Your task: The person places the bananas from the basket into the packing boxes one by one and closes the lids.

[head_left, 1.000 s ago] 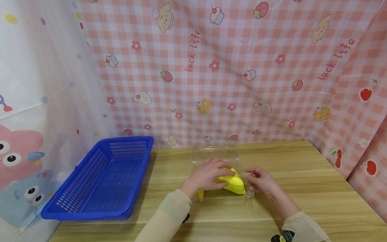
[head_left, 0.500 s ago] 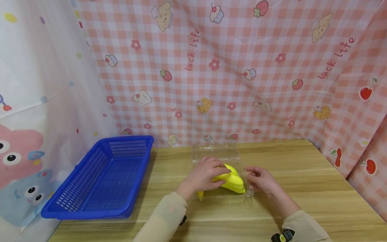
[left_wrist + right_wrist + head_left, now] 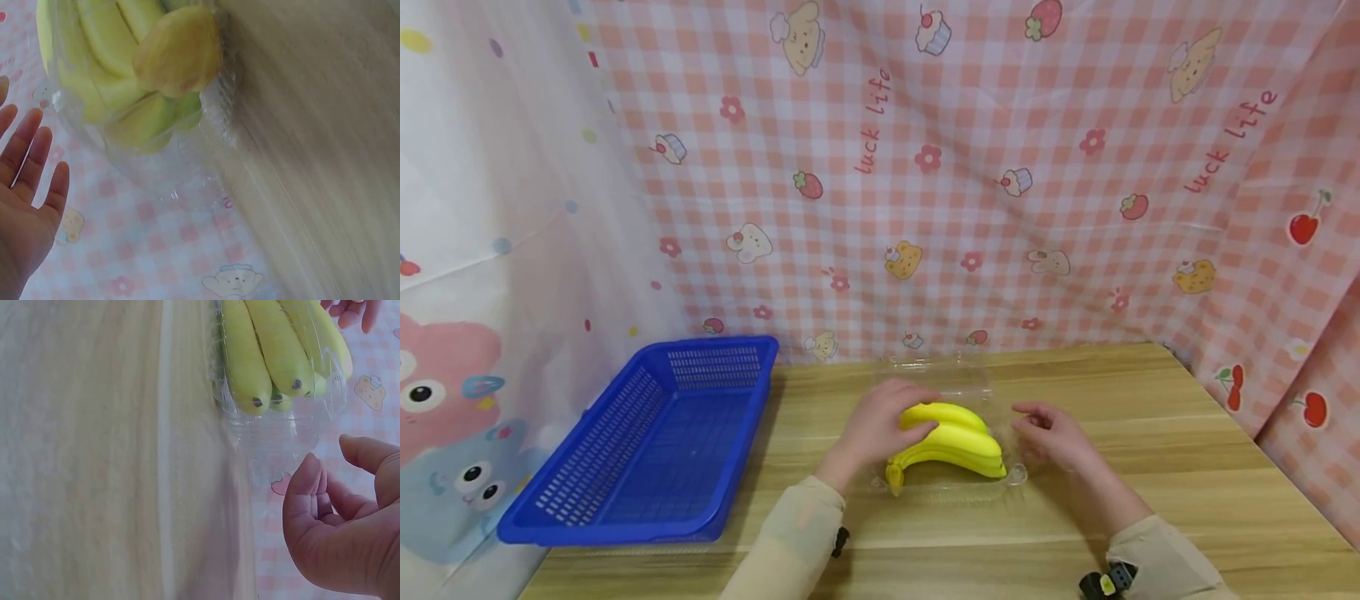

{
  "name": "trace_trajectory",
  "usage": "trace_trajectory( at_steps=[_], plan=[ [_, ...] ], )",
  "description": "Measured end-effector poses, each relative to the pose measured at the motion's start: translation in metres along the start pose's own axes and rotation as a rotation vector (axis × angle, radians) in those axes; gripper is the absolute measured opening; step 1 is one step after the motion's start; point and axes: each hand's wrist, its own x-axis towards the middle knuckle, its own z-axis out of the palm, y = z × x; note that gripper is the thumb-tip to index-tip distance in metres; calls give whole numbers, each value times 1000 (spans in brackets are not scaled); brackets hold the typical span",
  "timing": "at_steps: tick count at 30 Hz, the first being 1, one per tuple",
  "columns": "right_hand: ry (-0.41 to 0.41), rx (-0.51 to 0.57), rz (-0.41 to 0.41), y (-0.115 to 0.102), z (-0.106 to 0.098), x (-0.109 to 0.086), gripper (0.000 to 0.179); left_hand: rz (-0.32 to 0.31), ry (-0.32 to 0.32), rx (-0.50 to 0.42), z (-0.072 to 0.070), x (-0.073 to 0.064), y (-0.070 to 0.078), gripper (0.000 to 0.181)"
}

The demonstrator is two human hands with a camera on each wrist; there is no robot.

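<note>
A bunch of yellow bananas point(image 3: 951, 440) lies in a clear plastic clamshell box point(image 3: 1017, 475), its brown stem point(image 3: 181, 53) toward the left. Behind the fruit the box's transparent lid point(image 3: 932, 377) stands raised. My left hand point(image 3: 880, 427) is at the left end of the bunch; in the left wrist view its fingers are spread, nearly straight and apart from the fruit. Just off the box's right side is my right hand point(image 3: 1054, 437), fingers loosely bent. The right wrist view shows nothing between its thumb and fingers, and dark banana tips point(image 3: 297, 384) inside the plastic.
To the left stands a blue plastic basket point(image 3: 722, 500) with slotted walls. The wooden table point(image 3: 970, 558) ends at a pink checked cloth point(image 3: 925, 208) behind, and a white printed curtain point(image 3: 527, 250) hangs at the left.
My left hand has drawn back leftward off the bananas, uncovering more of the bunch. The right hand has come slightly away from the box edge it was touching.
</note>
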Motion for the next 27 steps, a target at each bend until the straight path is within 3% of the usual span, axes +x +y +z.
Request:
trace_trajectory(
  at_steps=[8, 16, 27],
  plan=[
    [35, -87, -24, -7, -4, 3, 48, -260, 15, -144, -10, -5, -7, 34],
    [32, -135, -43, -14, -6, 7, 48, -479, 95, -389, -15, -11, -18, 32],
    [22, -136, -60, -15, -7, 18, 49, -727, 218, -470, -17, -21, -35, 31]
  ],
)
